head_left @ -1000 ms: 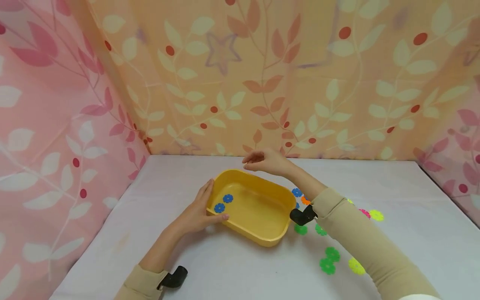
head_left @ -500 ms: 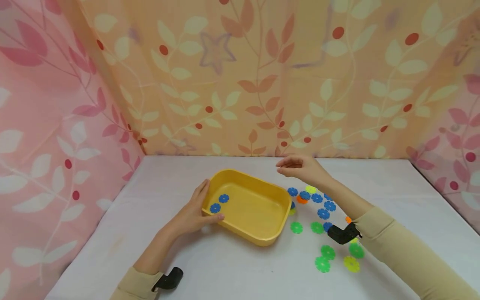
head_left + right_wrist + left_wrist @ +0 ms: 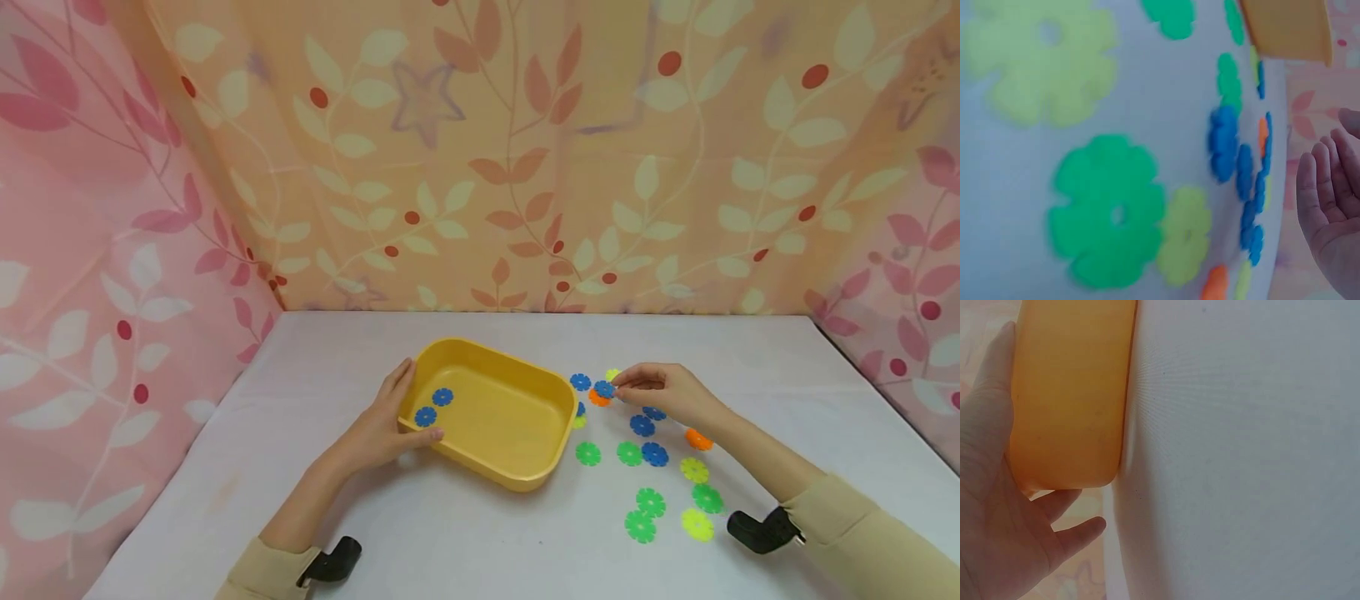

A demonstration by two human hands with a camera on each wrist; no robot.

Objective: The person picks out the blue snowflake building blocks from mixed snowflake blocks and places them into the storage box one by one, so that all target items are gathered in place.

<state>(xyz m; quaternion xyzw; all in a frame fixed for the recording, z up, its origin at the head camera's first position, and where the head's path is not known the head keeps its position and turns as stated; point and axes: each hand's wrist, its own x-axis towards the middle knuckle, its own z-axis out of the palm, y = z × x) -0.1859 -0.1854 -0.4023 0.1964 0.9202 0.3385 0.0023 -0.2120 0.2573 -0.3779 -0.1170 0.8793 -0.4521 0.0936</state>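
Note:
A yellow plastic basin [image 3: 495, 417] stands on the table, two blue flower-shaped discs [image 3: 434, 407] lying in its left end. My left hand [image 3: 378, 425] holds that end, thumb along the near rim and fingers round the far-left corner; the left wrist view shows the same hand [image 3: 1010, 519] against the basin's wall [image 3: 1072, 394]. Right of the basin, my right hand [image 3: 671, 392] reaches over the loose discs. Its fingertips are at a blue disc [image 3: 604, 389] that overlaps an orange disc [image 3: 599, 397]. Contact is unclear. In the right wrist view the hand [image 3: 1335, 212] has extended fingers.
Several green, yellow, blue and orange discs lie scattered right of the basin, among them a green disc [image 3: 588, 453] and a yellow disc [image 3: 698, 525]. A patterned cloth [image 3: 480, 167] hangs behind the white table [image 3: 487, 550].
My right hand has moved right from above the basin's far rim, then down to the blue disc over the orange one. The left hand still holds the basin.

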